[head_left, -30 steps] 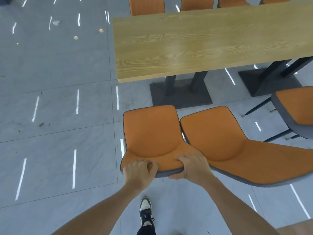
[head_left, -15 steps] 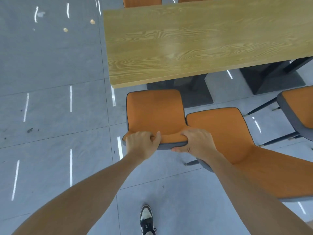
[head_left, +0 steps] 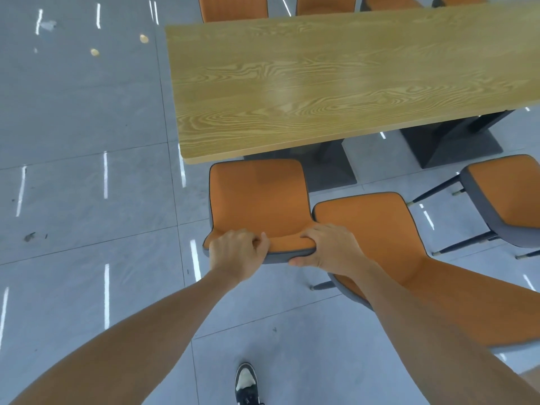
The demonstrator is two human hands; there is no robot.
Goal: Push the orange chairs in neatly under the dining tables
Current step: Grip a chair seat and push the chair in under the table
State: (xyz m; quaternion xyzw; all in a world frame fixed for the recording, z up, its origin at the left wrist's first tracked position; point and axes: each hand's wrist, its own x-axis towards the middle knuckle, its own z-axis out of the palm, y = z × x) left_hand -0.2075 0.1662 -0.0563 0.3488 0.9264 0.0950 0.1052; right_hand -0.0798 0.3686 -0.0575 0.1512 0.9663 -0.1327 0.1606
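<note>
An orange chair [head_left: 257,197] with a grey shell stands at the near left corner of a long wooden dining table [head_left: 336,80], its seat front level with the table edge. My left hand [head_left: 236,254] grips the top of its backrest on the left, and my right hand [head_left: 330,248] grips the same backrest on the right. A second orange chair [head_left: 388,244] stands right beside it, pulled out further from the table, partly under my right forearm.
A third orange chair [head_left: 508,194] stands out from the table at the right edge. Several more orange chairs [head_left: 233,8] line the table's far side. Dark table bases [head_left: 450,141] sit beneath the table. Grey tiled floor [head_left: 87,200] stretches left. My shoe [head_left: 245,381] is below.
The chair in both hands has slid forward until its seat front reaches the table edge. My arms have stretched out and I have stepped closer to the table.
</note>
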